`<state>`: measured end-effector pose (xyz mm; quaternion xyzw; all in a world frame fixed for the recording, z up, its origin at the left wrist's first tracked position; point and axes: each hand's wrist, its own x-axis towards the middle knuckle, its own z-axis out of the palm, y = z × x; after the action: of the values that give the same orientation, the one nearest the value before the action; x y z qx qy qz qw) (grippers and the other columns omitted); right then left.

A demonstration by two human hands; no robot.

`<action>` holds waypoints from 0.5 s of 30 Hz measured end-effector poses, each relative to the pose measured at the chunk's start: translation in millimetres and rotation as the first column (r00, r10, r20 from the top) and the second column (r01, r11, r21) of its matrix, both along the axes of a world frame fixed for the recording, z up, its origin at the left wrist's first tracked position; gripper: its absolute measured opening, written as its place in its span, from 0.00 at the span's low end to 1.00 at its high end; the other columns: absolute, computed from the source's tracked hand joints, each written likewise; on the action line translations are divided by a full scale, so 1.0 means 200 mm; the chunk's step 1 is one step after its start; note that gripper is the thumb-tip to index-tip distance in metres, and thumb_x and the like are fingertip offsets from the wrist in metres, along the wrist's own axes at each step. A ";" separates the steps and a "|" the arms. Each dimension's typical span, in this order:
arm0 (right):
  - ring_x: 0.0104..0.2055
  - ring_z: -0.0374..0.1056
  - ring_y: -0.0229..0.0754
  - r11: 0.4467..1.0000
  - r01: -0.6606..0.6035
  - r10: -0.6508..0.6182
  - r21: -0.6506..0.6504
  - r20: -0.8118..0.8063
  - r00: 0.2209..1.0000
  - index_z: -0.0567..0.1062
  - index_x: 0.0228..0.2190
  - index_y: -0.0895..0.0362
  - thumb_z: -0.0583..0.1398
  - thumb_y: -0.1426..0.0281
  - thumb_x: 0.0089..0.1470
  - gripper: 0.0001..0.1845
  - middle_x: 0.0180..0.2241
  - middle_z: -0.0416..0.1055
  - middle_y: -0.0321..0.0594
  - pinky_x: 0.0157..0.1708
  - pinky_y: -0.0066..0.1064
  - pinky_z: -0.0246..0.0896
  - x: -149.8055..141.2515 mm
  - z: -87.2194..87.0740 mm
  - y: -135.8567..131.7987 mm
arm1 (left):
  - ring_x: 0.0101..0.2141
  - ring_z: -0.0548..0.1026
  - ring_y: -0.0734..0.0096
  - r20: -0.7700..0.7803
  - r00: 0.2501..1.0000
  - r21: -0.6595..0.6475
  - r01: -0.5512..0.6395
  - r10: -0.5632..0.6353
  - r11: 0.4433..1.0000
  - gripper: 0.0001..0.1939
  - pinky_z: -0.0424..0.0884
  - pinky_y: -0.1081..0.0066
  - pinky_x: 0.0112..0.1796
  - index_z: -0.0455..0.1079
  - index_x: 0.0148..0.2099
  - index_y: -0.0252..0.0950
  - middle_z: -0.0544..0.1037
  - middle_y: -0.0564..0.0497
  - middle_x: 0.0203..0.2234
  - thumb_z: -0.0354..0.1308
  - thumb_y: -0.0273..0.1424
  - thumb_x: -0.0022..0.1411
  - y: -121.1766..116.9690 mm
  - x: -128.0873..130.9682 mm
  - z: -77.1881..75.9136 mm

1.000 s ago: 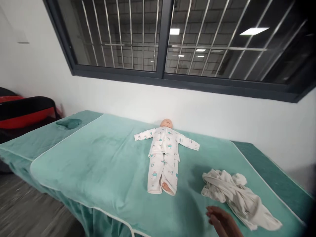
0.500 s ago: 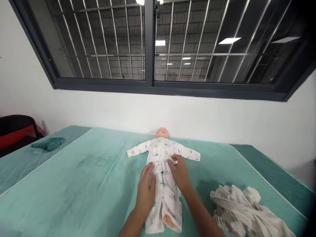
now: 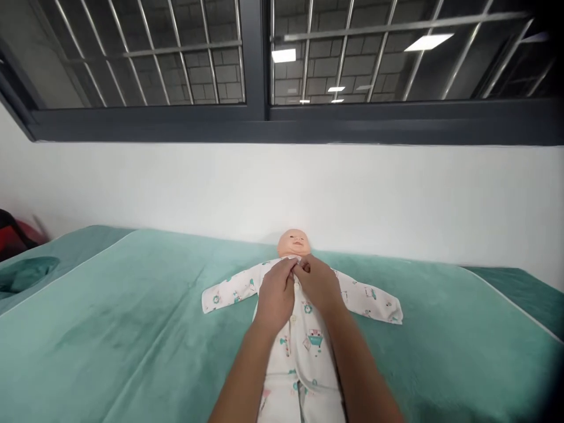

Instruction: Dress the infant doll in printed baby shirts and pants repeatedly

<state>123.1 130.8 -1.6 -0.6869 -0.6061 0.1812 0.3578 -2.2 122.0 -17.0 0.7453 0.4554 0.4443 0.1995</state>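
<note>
A baby doll [image 3: 294, 242] lies on its back on a teal blanket [image 3: 132, 317], head toward the wall. It wears a white printed sleepsuit [image 3: 308, 341] with sleeves spread to both sides. My left hand [image 3: 277, 292] and my right hand [image 3: 316, 283] meet at the neckline just under the doll's chin. The fingers of both hands pinch the fabric at the collar. My forearms cover the middle of the suit.
The blanket covers a padded table [image 3: 524, 288] that stands against a white wall under a barred window [image 3: 264, 59]. A face hole [image 3: 24, 275] dips into the table at far left. A red and black object [image 3: 13, 238] sits beyond that end.
My hands slid up from the doll's belly to its collar and closed on the fabric. The view moved closer, and the crumpled white garment at right dropped out of sight.
</note>
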 end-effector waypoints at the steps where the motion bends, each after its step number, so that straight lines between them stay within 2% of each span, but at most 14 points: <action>1: 0.25 0.57 0.38 1.000 -0.019 0.019 0.021 -0.014 1.000 0.65 0.21 0.53 0.54 0.62 0.53 0.12 0.22 0.67 0.31 0.27 0.30 0.44 0.01 -0.01 0.00 | 0.55 0.68 0.68 -0.002 1.000 0.003 0.005 -0.005 1.000 0.20 0.63 0.60 0.57 0.67 0.57 0.42 0.72 0.50 0.55 0.42 0.27 0.68 0.00 0.00 0.00; 5: 0.25 0.57 0.37 0.992 -0.081 0.096 0.102 -0.155 0.983 0.64 0.21 0.54 0.54 0.63 0.53 0.12 0.20 0.63 0.29 0.27 0.29 0.46 0.05 -0.04 0.02 | 0.57 0.66 0.70 -0.011 0.999 0.013 0.050 -0.050 0.999 0.21 0.62 0.62 0.58 0.65 0.59 0.43 0.71 0.52 0.56 0.41 0.26 0.69 -0.02 -0.01 0.00; 9: 0.25 0.57 0.36 0.973 -0.154 0.204 0.172 -0.332 0.921 0.66 0.22 0.55 0.56 0.63 0.53 0.12 0.21 0.62 0.29 0.27 0.28 0.49 0.09 -0.07 0.05 | 0.57 0.66 0.70 -0.036 0.998 0.022 0.055 -0.054 0.998 0.21 0.61 0.62 0.59 0.64 0.59 0.44 0.70 0.53 0.57 0.41 0.26 0.69 -0.03 -0.01 0.02; 12: 0.25 0.56 0.36 0.969 -0.074 0.166 0.237 -0.399 0.902 0.66 0.22 0.55 0.56 0.62 0.53 0.13 0.21 0.62 0.30 0.27 0.28 0.51 0.08 -0.08 0.05 | 0.58 0.65 0.68 -0.039 0.998 0.027 0.043 -0.042 0.999 0.21 0.60 0.61 0.59 0.65 0.59 0.43 0.71 0.52 0.57 0.42 0.27 0.69 -0.03 -0.01 0.02; 15: 0.26 0.57 0.37 0.958 0.038 0.071 0.285 -0.363 0.929 0.68 0.26 0.55 0.56 0.64 0.53 0.09 0.24 0.64 0.32 0.29 0.29 0.53 0.06 -0.07 0.01 | 0.59 0.64 0.67 -0.023 0.999 0.029 0.038 -0.037 0.999 0.19 0.59 0.58 0.60 0.68 0.56 0.43 0.71 0.51 0.56 0.43 0.29 0.69 -0.06 -0.03 0.01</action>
<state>134.8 131.9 -15.6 -0.5759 -0.5536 0.2205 0.5596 -7.7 109.4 -15.0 0.7615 0.4368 0.4389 0.1917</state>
